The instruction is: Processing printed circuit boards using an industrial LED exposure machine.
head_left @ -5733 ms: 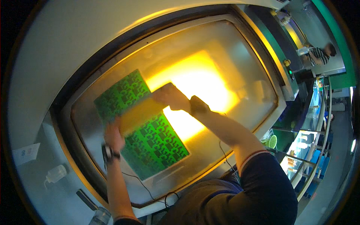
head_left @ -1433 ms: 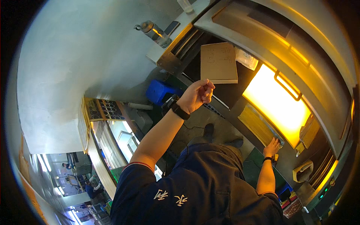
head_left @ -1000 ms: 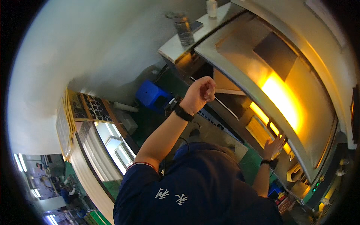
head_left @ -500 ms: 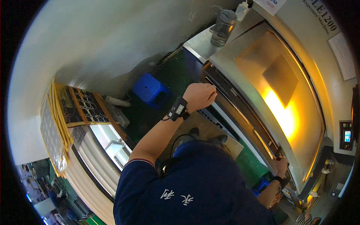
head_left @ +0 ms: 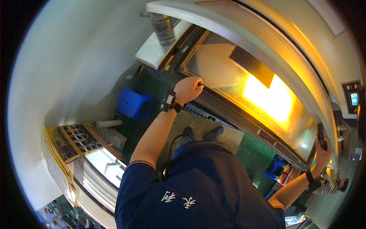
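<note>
A large light-coloured lid stands raised above the machine's glass bed, which glows yellow. A dark rectangular sheet lies over part of the glow. My right hand is closed round a black handle at the lid's right end. My left hand is a closed fist at the bed's dark front frame. A small dark bit shows at its fingers, too little to name. A strapped device sits on my left wrist.
A clear water jug stands on the white ledge left of the bed. Below are a blue stool and a blue container. Framed patterned panels lean at left. Another person is at far right.
The lid has risen, uncovering the glowing bed. My right hand has gone up and outward with the handle. My left hand appears slightly farther left, as the view has shifted.
</note>
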Available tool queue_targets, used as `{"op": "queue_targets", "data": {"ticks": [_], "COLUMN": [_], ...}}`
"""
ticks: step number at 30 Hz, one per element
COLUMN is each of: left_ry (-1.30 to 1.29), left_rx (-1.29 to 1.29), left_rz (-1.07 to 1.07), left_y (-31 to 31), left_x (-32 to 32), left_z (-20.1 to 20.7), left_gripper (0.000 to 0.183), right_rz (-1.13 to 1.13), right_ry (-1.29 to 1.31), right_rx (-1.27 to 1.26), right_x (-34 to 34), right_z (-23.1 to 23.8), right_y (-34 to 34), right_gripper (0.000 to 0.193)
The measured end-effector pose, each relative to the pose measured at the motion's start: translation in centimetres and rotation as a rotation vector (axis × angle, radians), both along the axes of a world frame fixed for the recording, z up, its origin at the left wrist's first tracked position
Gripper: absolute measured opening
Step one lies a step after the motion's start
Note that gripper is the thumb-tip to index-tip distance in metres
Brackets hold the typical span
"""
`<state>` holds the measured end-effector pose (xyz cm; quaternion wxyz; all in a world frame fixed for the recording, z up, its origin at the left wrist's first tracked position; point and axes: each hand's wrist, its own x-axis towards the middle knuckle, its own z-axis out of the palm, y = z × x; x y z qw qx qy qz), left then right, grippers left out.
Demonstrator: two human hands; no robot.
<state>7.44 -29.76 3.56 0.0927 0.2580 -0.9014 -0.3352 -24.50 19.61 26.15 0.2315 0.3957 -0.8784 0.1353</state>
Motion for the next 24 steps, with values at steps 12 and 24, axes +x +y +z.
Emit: {"op": "queue_targets", "data": {"ticks": [12,24], "left_ry": [0.098,-0.29], "left_rx": [-0.28,-0.563], "left_rz": [-0.088,-0.149], "left_y": [2.5,4.9], "left_x": [-21.4,-26.1], "left_z": [-5.5,-11.1], "left_gripper": [0.036,0.072], "right_rz": [0.199,0.102], "right_ry": [0.535,0.694], "right_rx": [0.102,-0.27], "right_x": [-6.3,-9.9], "right_z": [7.5,8.7], "right_y": [-1.2,-5.7], "right_gripper": [0.026,0.043]}}
